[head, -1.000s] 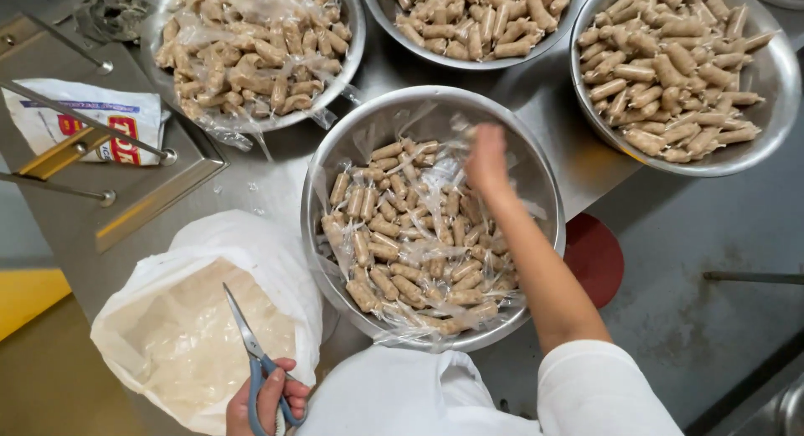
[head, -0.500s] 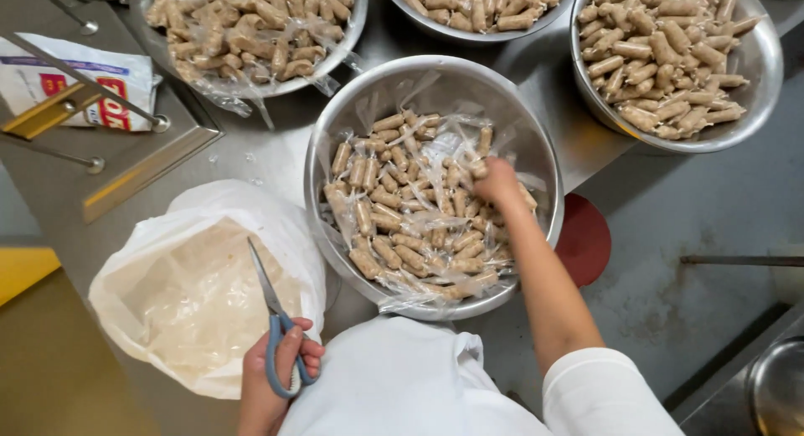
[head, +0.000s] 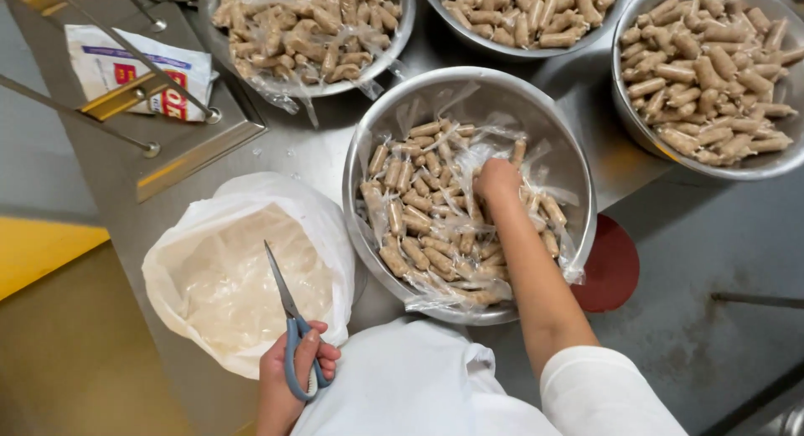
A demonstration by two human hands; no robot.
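My left hand (head: 295,367) grips a pair of grey-handled scissors (head: 285,300), blades shut and pointing up over a white plastic bag (head: 201,235) full of clear wrapping scraps. My right hand (head: 497,180) reaches down into a steel bowl (head: 360,151) in the middle, fingers closed among small brown sausage-shaped pieces wrapped in clear plastic (head: 419,227). Whether the fingers hold one piece is hidden.
Three more steel bowls stand at the back: one with wrapped pieces (head: 310,34), one in the middle (head: 528,17), one at the right with unwrapped pieces (head: 712,76). A metal rack (head: 126,92) with a printed packet lies at left. A red disc (head: 611,264) sits beside the middle bowl.
My right hand has moved down from the bowl's far rim into the middle of the wrapped pieces. The scissors hand stays over the white bag.
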